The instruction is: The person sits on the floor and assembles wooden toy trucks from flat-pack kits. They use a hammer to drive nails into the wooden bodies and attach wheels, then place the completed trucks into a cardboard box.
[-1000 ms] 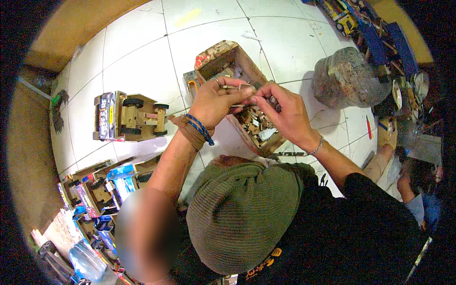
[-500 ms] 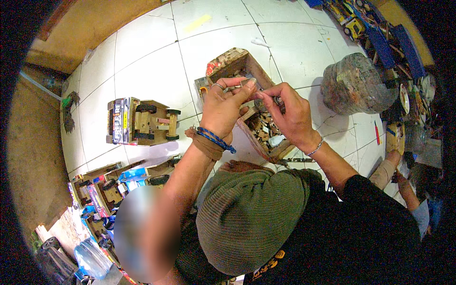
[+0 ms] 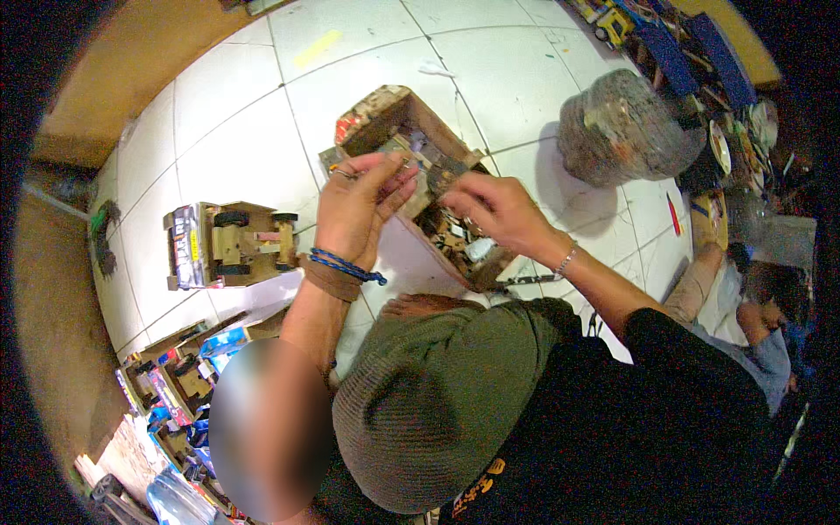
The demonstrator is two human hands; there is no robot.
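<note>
My left hand [image 3: 363,197], with a ring and a blue cord bracelet, is held over the near left side of a worn wooden box [image 3: 372,114]. Its thumb and forefinger are pinched on a tiny piece [image 3: 405,164] whose kind I cannot make out. Over the box's right part is my right hand [image 3: 499,214], fingers bent down toward the contents. Blur keeps me from telling whether those fingertips grip anything. Small mixed bits and hardware [image 3: 455,236] fill the box. Ribbed olive fabric [image 3: 429,394] is in front of me.
A wooden toy truck [image 3: 232,245] lies on its side at left on white tiles. More toy trucks [image 3: 175,385] crowd the lower left. A scuffed round container [image 3: 617,131] stands right of the box, near a red pen-like tool [image 3: 673,214]. Another person's leg [image 3: 696,284] shows at far right.
My hands have come apart: they met over the box, and my right hand has since lowered toward its contents. The left keeps its pinch. The whole view has shifted, moving most things leftward.
</note>
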